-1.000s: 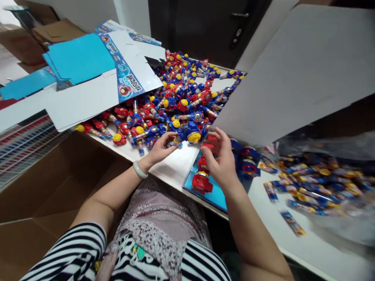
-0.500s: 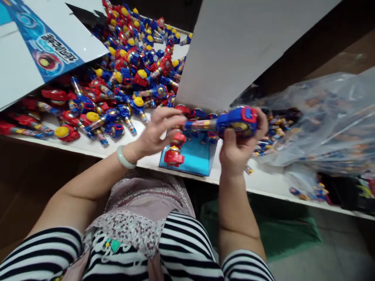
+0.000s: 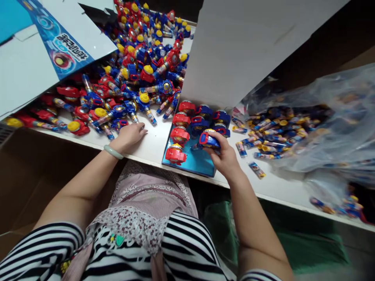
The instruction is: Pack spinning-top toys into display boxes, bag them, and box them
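My right hand (image 3: 224,156) grips a blue toy (image 3: 210,140) with a red-rimmed part, its clear tube pointing left and partly hidden. It is held low over an open display box (image 3: 195,168) with a light blue inside. In the box stand a column of red toys (image 3: 179,135) along the left side and several blue toys (image 3: 200,125) towards the back. My left hand (image 3: 129,138) rests low over the white table at the near edge of a heap of loose toys. Its fingers are stretched out beside a blue toy (image 3: 119,124); whether they touch it is not clear.
The heap of red and blue toys (image 3: 140,70) spreads over the table's left and back. The box's tall white lid (image 3: 225,54) stands up behind it. At right, small filled tubes (image 3: 272,132) spill from a clear plastic bag (image 3: 331,125). A printed carton (image 3: 70,50) lies at far left.
My right hand has lowered the blue toy to the box and turned it. My left hand has moved away from the toy's tube, left and down to the edge of the heap.
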A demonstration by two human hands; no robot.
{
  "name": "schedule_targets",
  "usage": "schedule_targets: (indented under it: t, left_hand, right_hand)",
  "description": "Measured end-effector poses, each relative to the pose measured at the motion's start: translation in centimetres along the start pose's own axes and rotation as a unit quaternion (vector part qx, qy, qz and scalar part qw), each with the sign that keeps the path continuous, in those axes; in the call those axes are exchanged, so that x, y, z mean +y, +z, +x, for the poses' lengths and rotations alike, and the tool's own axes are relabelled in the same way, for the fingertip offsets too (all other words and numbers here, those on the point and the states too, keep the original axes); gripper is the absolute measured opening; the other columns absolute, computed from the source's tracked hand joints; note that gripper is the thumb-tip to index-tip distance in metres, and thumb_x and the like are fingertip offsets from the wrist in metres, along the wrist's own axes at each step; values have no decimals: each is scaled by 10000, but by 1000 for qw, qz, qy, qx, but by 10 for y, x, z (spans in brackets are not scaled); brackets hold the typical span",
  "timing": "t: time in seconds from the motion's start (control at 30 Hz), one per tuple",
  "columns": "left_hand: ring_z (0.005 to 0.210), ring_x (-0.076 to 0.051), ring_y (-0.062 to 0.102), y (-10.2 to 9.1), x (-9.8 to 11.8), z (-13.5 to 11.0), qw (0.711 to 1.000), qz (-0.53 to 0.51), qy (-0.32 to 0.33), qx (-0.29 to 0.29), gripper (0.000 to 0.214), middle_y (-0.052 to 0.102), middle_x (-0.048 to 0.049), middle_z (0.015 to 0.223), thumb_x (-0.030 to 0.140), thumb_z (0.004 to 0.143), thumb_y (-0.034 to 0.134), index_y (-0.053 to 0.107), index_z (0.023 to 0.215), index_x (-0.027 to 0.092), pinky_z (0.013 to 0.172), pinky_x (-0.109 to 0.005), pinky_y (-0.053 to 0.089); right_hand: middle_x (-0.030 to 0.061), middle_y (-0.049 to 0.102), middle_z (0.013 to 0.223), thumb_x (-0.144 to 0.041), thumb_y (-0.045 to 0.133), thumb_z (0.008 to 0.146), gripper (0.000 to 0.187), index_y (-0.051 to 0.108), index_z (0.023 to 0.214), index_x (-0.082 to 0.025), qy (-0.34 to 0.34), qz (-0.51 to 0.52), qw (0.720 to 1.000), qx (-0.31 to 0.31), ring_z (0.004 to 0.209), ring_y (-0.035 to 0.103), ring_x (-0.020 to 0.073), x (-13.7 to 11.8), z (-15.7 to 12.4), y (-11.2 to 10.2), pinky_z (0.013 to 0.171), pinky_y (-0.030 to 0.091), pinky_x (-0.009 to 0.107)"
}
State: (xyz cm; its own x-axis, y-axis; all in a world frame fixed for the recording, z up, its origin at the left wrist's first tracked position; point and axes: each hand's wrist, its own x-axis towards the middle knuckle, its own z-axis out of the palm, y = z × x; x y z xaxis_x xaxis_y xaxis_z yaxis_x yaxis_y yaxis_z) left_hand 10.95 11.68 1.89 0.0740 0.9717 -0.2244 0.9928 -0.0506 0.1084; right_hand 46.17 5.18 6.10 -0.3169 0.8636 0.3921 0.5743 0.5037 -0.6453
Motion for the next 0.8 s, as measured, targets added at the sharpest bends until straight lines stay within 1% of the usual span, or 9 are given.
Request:
schedule_targets:
  t: [0.13, 0.23, 0.3, 0.43, 0.53, 0.6, 0.67, 0.73, 0.8]
  left_hand:
    - [1022, -310, 681, 4, -1, 0, 998, -39, -15, 46, 387, 728, -161, 1130, 381, 953, 451, 670, 1199, 179, 828, -350, 487]
    - [881, -258, 684, 10, -10, -8, 985, -152, -16, 82, 372, 744, -109, 998, 376, 935, 473, 692, 1171, 189, 781, -320, 479]
    - [715, -198, 648, 16, -16, -15, 958, -268, -15, 101, 375, 707, -49, 806, 422, 908, 514, 699, 1136, 189, 694, -279, 468]
    - [520, -122, 541, 25, -20, -32, 870, -469, -18, 150, 358, 558, 23, 598, 448, 840, 582, 699, 1034, 171, 551, -234, 430]
    - [519, -115, 556, 25, -17, -48, 774, -613, -24, 157, 380, 582, 19, 617, 481, 784, 648, 671, 996, 167, 549, -245, 481]
    - [544, -127, 585, 23, -13, -59, 702, -698, -11, 141, 383, 606, 10, 637, 495, 768, 673, 648, 977, 175, 554, -263, 516]
    - [557, -138, 599, 20, -9, -68, 649, -748, 27, 135, 356, 616, 4, 641, 493, 775, 677, 628, 947, 185, 533, -268, 517]
    - [562, -143, 596, 14, -2, -77, 641, -748, 81, 150, 311, 612, -1, 641, 483, 813, 649, 625, 923, 193, 523, -271, 506]
    - [599, -141, 596, 4, 7, -83, 695, -676, 147, 193, 258, 616, -17, 683, 444, 868, 613, 659, 931, 198, 568, -283, 510]
  right_hand:
    - [88, 651, 1342, -286, 602, 911, 488, 509, 1390, -285, 15, -11, 999, 33, 1210, 646, 260, -5, 6, 3, 1046, 536, 456]
    - [71, 645, 1355, -285, 615, 906, 502, 508, 1396, -298, 10, -3, 1000, -13, 1215, 642, 252, -5, 5, 3, 1043, 536, 437]
    - [68, 654, 1337, -286, 612, 907, 487, 521, 1385, -299, 15, 0, 999, -48, 1202, 649, 247, -2, 3, 6, 1033, 539, 425]
    - [84, 654, 1332, -285, 583, 926, 473, 524, 1395, -282, 40, 0, 997, -66, 1199, 648, 249, 2, -2, 15, 1032, 536, 435]
    - [88, 639, 1360, -339, 627, 917, 584, 464, 1476, -297, 56, -51, 993, -85, 1189, 652, 263, -8, -4, 6, 1009, 552, 447]
    - [88, 680, 1267, -383, 673, 892, 617, 486, 1475, -308, 46, -108, 992, -43, 1103, 682, 268, -21, -2, -6, 943, 582, 437]
    - [73, 715, 1117, -370, 677, 896, 512, 577, 1395, -309, 18, -103, 993, 52, 980, 706, 240, -37, 5, -11, 868, 603, 401]
    - [55, 716, 1037, -340, 638, 928, 407, 612, 1332, -302, -5, -14, 995, 101, 892, 711, 201, -56, 18, -4, 805, 615, 357]
    - [61, 702, 1106, -365, 625, 938, 472, 529, 1396, -303, -11, 85, 993, 78, 891, 718, 191, -73, 38, 13, 773, 627, 337]
